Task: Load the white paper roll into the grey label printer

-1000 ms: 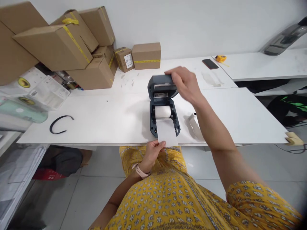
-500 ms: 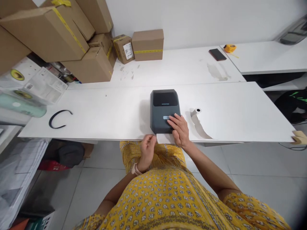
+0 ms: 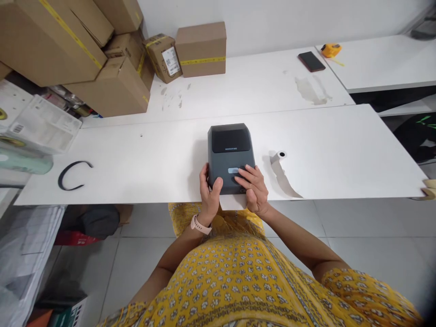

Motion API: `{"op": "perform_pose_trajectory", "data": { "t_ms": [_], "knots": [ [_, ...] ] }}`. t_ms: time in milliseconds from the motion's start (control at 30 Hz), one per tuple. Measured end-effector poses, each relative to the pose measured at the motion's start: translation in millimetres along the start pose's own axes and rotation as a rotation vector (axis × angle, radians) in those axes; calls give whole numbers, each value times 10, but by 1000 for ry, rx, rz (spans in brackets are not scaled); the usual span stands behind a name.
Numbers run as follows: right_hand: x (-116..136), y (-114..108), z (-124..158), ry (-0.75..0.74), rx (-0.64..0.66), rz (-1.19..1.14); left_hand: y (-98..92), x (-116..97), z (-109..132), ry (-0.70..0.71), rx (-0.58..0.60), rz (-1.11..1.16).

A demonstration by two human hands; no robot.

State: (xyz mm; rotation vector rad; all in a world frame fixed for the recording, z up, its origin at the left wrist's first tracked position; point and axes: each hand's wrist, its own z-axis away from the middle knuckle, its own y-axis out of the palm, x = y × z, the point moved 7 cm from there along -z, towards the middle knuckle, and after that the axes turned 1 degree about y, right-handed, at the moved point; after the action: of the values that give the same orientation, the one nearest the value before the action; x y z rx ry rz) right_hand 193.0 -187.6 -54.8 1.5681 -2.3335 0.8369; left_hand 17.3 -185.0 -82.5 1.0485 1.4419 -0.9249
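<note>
A: Hands first. Where's the left hand (image 3: 210,190)?

B: On the near-left corner of the label printer (image 3: 230,156). Thumb on top of the lid, fingers wrapped round the left side wall. So it's gripping the printer body, not flat.

A: Right hand (image 3: 254,188)?

B: Fingers loosely spread, lying on top of the lid at its near-right part, tips right by the small light button. Pressing or just resting, can't tell from this angle.

A: Printer position?

B: Lid closed, sitting on the white table (image 3: 153,163), near edge, roughly centre of view. A white paper strip (image 3: 233,202) sticks out of the front slot at 6 o'clock from the printer, overhanging the table edge, between the two hands.

A: Around it?

B: Small paper roll core (image 3: 281,155) with a loose curl of tape at 3 o'clock, near but apart. Black curved strap (image 3: 72,175) well off at 9 o'clock. Cardboard boxes (image 3: 112,86) stacked at 10–11 o'clock, two smaller ones near 12. Dark phone (image 3: 311,61) and yellow tape measure (image 3: 331,49) at 1–2 o'clock, on the far table.

A: Wrist?

B: Pink watch (image 3: 199,225) on the left.
</note>
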Motion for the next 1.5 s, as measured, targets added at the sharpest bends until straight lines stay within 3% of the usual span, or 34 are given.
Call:
{"op": "perform_pose_trajectory", "data": {
  "t_ms": [233,300,433,600,700,833,1033,1200,1267,1400,1500],
  "knots": [
    [6,-21,-29,-1,0,-27,-2,-32,-71,57,15,-30],
    [1,-54,-39,102,31,-84,-73,-65,4,26,37,-39],
    [-18,-146,7,355,14,-178,-360,-80,389,-95,-92,-130],
    [8,-158,36,349,11,-131,-53,116,678,-443,244,6],
    [-15,-162,32,356,12,-92,72,99,607,-540,240,112],
    [-23,-161,31,362,47,-59,116,41,560,-548,251,171],
    [-31,-165,2,359,38,-13,33,186,551,-432,206,53],
    [42,-114,-184,300,130,184,-2,201,552,-442,380,37],
    [69,-89,-253,274,166,259,-141,150,491,-394,323,7],
    [71,-58,-328,269,199,338,-506,-26,274,-166,3,-65],
    [82,-44,-359,250,210,366,-550,-127,153,-46,-101,-48]
  ]
}}
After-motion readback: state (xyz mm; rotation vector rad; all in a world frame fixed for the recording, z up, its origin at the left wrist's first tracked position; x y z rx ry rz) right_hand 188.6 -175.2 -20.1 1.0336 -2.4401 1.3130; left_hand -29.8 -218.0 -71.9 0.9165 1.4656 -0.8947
